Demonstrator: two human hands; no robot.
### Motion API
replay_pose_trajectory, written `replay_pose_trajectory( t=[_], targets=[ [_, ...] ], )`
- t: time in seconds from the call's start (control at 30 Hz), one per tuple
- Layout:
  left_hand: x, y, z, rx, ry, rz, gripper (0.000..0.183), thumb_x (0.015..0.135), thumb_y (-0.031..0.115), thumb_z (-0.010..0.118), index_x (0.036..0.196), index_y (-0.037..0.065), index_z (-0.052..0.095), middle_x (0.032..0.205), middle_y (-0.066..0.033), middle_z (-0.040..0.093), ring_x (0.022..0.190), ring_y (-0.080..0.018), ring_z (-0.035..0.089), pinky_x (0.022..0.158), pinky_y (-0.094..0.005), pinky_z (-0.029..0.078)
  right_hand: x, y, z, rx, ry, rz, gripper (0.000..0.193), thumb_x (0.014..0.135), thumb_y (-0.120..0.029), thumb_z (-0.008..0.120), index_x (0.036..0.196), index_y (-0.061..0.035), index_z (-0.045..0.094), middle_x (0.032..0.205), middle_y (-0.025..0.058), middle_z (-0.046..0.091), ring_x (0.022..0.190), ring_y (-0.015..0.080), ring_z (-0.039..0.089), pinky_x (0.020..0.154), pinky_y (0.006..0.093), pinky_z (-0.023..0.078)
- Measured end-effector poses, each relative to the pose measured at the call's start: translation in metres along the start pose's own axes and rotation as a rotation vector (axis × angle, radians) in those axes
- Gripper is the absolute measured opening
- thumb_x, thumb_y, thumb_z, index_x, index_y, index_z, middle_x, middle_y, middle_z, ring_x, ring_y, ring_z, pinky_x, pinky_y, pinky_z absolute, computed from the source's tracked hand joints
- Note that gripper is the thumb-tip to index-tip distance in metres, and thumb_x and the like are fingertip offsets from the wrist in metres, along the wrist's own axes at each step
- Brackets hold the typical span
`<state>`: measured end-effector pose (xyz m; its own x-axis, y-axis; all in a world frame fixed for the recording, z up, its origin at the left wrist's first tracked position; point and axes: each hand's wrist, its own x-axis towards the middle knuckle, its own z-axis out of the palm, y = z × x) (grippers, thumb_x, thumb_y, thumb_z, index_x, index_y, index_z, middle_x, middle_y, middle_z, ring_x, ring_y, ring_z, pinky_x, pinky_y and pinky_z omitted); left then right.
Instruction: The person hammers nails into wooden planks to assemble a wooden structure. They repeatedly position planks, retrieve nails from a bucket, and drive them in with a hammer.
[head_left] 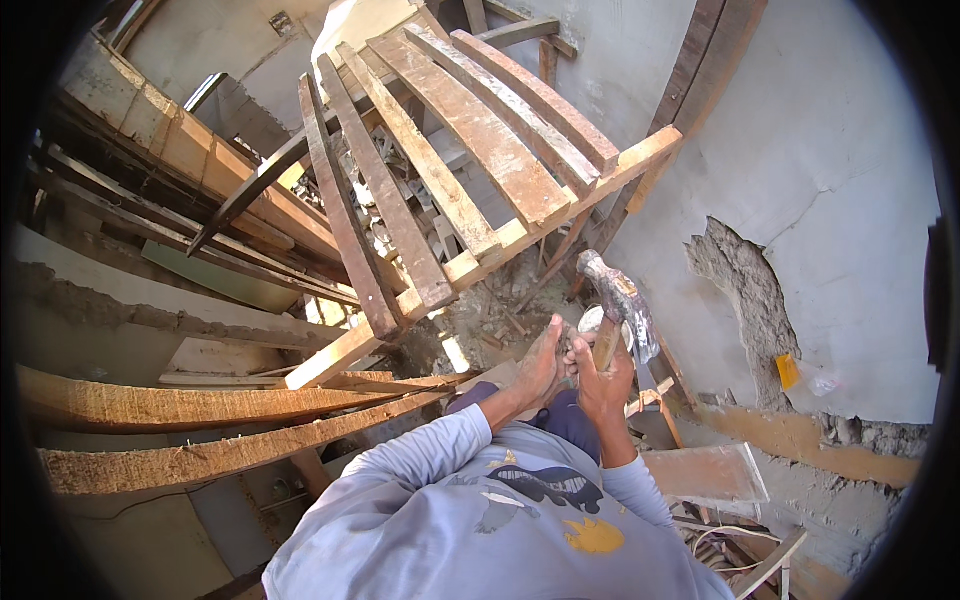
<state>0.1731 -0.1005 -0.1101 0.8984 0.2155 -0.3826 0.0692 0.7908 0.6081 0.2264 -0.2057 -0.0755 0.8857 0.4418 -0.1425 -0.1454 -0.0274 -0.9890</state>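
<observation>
My right hand grips a claw hammer by its wooden handle, with the paint-spotted metal head pointing up and away from me. Close beside it, touching or nearly so, is my left hand. The left fingers are bent in toward the right hand's fingertips; anything small pinched between them is too hidden to make out. Partly behind the hands shows a white round object, its kind unclear. Ahead of both hands a light wooden crossbeam carries several long planks laid side by side.
Rough-sawn boards reach in from the left at waist height. Rubble and wood scraps lie on the floor below the crossbeam. On the right stands a grey wall with a broken plaster patch. A wooden panel leans at lower right.
</observation>
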Motion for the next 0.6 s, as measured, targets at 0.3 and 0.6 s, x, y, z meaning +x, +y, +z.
replay_pose_trajectory(
  t=[0.3, 0.6],
  targets=[
    [-0.023, 0.03, -0.003, -0.13, 0.164, 0.152, 0.047, 0.114, 0.049, 0.039, 0.098, 0.008, 0.055, 0.075, 0.0041, 0.042, 0.064, -0.0075, 0.04, 0.061, -0.0238, 0.038, 0.026, -0.054, 0.014, 0.058, -0.208, -0.06, 0.016, 0.103, -0.012, 0.067, 0.111, 0.0016, 0.062, 0.086, 0.0088, 0.073, 0.081, 0.0157, 0.073, 0.076, 0.0302, 0.059],
    [-0.07, 0.042, -0.001, -0.362, 0.244, 0.298, 0.045, 0.113, 0.046, 0.044, 0.09, 0.009, 0.053, 0.075, 0.0028, 0.041, 0.064, -0.0102, 0.042, 0.06, -0.0256, 0.038, 0.043, -0.083, 0.033, 0.077, -0.372, 0.013, 0.019, 0.104, -0.014, 0.065, 0.113, 0.0027, 0.06, 0.087, 0.012, 0.073, 0.082, 0.0193, 0.074, 0.078, 0.0324, 0.06]
  ],
)
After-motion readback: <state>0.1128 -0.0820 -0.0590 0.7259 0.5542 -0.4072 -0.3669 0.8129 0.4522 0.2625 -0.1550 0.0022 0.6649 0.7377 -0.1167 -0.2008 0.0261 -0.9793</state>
